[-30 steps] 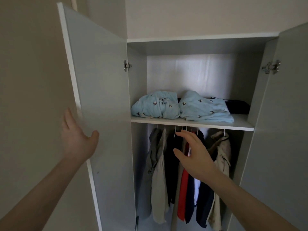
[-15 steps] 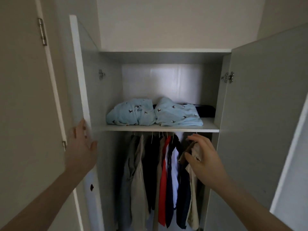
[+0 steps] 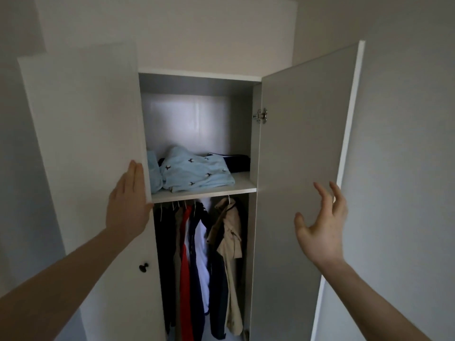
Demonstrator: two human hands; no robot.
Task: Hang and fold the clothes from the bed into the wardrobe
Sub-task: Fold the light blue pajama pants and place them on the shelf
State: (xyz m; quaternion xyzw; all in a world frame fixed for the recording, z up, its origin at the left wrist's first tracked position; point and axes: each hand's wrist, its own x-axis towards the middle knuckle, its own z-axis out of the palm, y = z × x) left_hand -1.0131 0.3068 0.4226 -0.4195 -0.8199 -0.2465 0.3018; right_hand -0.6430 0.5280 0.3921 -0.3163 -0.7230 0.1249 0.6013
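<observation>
My left hand (image 3: 129,205) presses flat on the white wardrobe door's (image 3: 83,156) edge; my right hand (image 3: 322,225), grip released, fingers spread, hovers before the grey right door (image 3: 300,143).

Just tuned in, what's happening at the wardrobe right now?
A person stands facing the wardrobe. The left hand lies flat against the left door near its edge, which already covers part of the opening. The right hand is open with fingers spread in front of the right door, not gripping it. Folded light blue clothes lie on the shelf; a beige jacket and other garments hang below.
</observation>
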